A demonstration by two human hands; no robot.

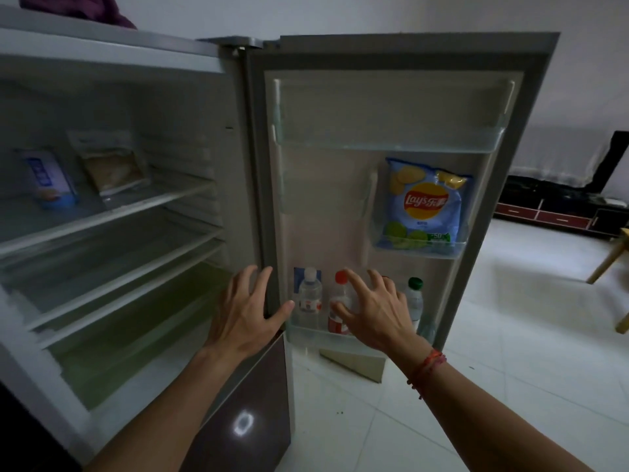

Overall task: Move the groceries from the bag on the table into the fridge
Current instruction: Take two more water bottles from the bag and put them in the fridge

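At the fridge door [323, 216] (swung wide), left hand [245, 311], right hand [372, 311] spread.

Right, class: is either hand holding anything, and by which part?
Nothing is held. The left hand is open at the edge of the fridge door; the right hand is spread open in front of the red-capped bottle, not curled round it.

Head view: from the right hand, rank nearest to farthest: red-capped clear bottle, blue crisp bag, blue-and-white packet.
1. Red-capped clear bottle, bottom door bin, just behind the right hand.
2. Blue crisp bag, middle door bin, above.
3. Blue-and-white packet, inner shelf, far left.
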